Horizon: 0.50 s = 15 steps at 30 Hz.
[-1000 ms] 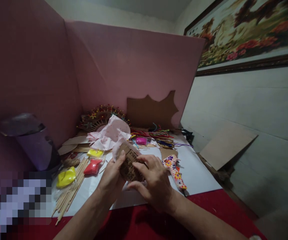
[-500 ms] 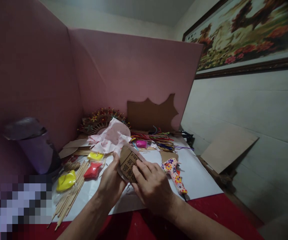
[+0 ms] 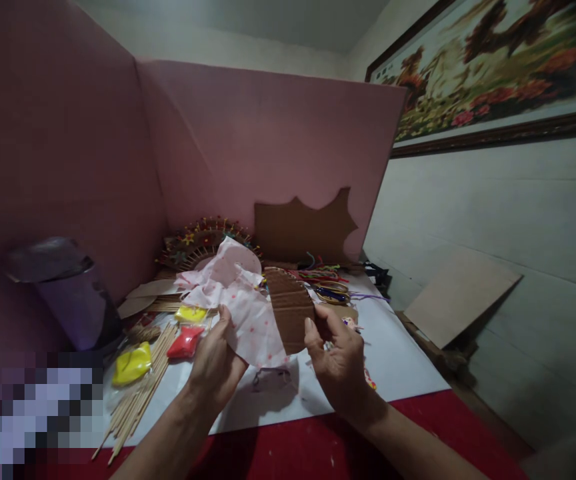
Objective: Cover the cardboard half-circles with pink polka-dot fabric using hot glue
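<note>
My left hand point(image 3: 218, 357) pinches the edge of a white cloth point(image 3: 257, 327) with small red dots, thumb on top. My right hand point(image 3: 341, 363) holds a curved piece of brown cardboard point(image 3: 291, 310) by its right edge, between thumb and fingers. The cardboard stands tilted, its ribbed face towards me, and its lower left side overlaps or touches the cloth. Behind my right hand a flower-patterned glue gun point(image 3: 371, 381) is mostly hidden. More of the dotted cloth point(image 3: 223, 267) lies crumpled farther back.
Bamboo sticks point(image 3: 141, 393) and yellow point(image 3: 133, 365) and red point(image 3: 185, 341) packets lie on the left. Scissors point(image 3: 333, 293) and coloured strands point(image 3: 323, 272) are at the back. A jagged cardboard sheet point(image 3: 303, 230) leans on the pink partition point(image 3: 268, 133). A lidded bin point(image 3: 75, 300) stands left.
The printed cardboard piece, held together in both hands before, is now turned to its plain ribbed side. My right hand has moved right with it, away from the cloth in my left hand.
</note>
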Tool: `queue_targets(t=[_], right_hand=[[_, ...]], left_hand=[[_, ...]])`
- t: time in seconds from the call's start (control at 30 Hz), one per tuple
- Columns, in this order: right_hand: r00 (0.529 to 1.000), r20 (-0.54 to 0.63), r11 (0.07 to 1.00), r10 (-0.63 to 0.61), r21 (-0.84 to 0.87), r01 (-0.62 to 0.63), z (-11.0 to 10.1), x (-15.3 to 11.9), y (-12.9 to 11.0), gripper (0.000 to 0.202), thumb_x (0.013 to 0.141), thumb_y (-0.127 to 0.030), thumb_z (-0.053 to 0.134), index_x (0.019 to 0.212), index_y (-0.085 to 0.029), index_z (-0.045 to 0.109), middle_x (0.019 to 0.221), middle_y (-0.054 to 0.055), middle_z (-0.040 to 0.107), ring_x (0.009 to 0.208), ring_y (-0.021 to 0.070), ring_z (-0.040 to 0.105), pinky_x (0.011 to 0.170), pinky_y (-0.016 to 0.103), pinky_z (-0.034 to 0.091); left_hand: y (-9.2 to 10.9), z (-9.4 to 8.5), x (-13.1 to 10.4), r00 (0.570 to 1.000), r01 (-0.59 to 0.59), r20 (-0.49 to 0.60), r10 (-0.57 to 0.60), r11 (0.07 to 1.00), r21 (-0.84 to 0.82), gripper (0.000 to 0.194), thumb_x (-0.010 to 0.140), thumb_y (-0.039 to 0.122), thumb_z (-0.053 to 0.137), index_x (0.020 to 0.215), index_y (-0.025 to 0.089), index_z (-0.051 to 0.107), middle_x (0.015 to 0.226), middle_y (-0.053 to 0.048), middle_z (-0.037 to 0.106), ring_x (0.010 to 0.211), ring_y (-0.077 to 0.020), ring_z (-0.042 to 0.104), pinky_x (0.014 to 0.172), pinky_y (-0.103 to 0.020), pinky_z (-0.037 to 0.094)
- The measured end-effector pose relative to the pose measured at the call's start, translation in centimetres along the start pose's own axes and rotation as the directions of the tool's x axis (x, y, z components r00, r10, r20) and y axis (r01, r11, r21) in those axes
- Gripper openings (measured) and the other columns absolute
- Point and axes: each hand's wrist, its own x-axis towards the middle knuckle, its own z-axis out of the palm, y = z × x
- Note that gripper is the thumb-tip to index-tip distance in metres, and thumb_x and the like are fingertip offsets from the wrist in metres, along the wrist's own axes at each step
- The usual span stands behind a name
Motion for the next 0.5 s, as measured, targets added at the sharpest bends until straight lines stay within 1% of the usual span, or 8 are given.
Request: queue_targets(t=[0.1,0.17,0.23,0.3,0.4,0.43,0.5], right_hand=[[0.984,0.097,0.974,0.15,0.155,-0.164,0.13,-0.1,-0.19,0.016,0.088,-0.026,0.047,0.096,-0.018,0.057,0.074,0.002,0.061,0.06,0.0138,0.055,0.055,0.024,0.044],[0.967,0.138,0.942,0.216,0.23,-0.243,0.15,-0.1,-0.32,0.017,0.088,-0.03,0.047,0.094,-0.018,0.058,0.073,0.001,0.059,0.055,0.0122,0.053,0.051,0.023,0.043],[0.952,0.16,0.907,0.259,0.298,-0.297,0.17,-0.06,-0.42,0.018,0.088,-0.032,0.047,0.092,-0.018,0.057,0.073,0.001,0.059,0.05,0.0099,0.049,0.046,0.022,0.042],[0.942,0.162,0.864,0.293,0.378,-0.333,0.23,-0.07,-0.48,0.02,0.088,-0.033,0.049,0.098,-0.018,0.056,0.074,0.0,0.058,0.046,0.0083,0.046,0.042,0.021,0.041],[0.93,0.156,0.777,0.333,0.514,-0.364,0.48,-0.24,-0.43,0.035,0.088,-0.032,0.05,0.12,-0.021,0.045,0.069,-0.003,0.055,0.042,0.0077,0.044,0.038,0.02,0.039],[0.931,0.151,0.76,0.331,0.542,-0.358,0.57,-0.34,-0.35,0.038,0.088,-0.032,0.051,0.124,-0.023,0.042,0.068,-0.004,0.055,0.041,0.0076,0.043,0.037,0.019,0.039],[0.947,0.13,0.777,0.292,0.546,-0.314,0.6,-0.55,-0.11,0.034,0.088,-0.031,0.051,0.12,-0.023,0.049,0.071,-0.002,0.057,0.043,0.0077,0.045,0.038,0.02,0.041]], left_hand=[[0.1,0.22,-0.12,1.0,-0.004,-0.024,0.004,1.0,-0.009,0.043,0.087,0.036,0.05,0.125,0.017,0.052,0.116,-0.012,0.067,0.113,-0.0246,0.057,0.093,-0.038,0.048],[0.17,0.32,-0.22,1.0,0.001,-0.027,-0.002,1.0,-0.011,0.042,0.087,0.035,0.05,0.124,0.016,0.052,0.115,-0.013,0.067,0.113,-0.0248,0.057,0.093,-0.038,0.048],[0.17,0.25,-0.24,1.0,-0.003,-0.017,0.003,1.0,-0.007,0.041,0.088,0.034,0.049,0.124,0.015,0.053,0.115,-0.013,0.067,0.113,-0.0248,0.058,0.094,-0.039,0.048],[0.1,0.06,-0.2,1.0,-0.018,-0.013,0.018,1.0,0.001,0.04,0.088,0.033,0.049,0.124,0.015,0.053,0.116,-0.013,0.067,0.112,-0.0251,0.058,0.094,-0.04,0.047],[-0.03,-0.2,-0.15,0.999,-0.036,-0.006,0.036,0.999,0.005,0.042,0.087,0.033,0.051,0.124,0.014,0.053,0.117,-0.014,0.066,0.113,-0.0261,0.057,0.094,-0.041,0.047],[-0.05,-0.23,-0.15,0.999,-0.042,0.005,0.042,0.999,0.0,0.043,0.087,0.033,0.051,0.125,0.014,0.052,0.118,-0.015,0.065,0.114,-0.0264,0.057,0.094,-0.041,0.047],[-0.05,-0.2,-0.19,0.998,-0.038,0.039,0.039,0.999,-0.024,0.043,0.087,0.033,0.051,0.126,0.014,0.051,0.12,-0.014,0.064,0.114,-0.026,0.056,0.095,-0.04,0.047]])
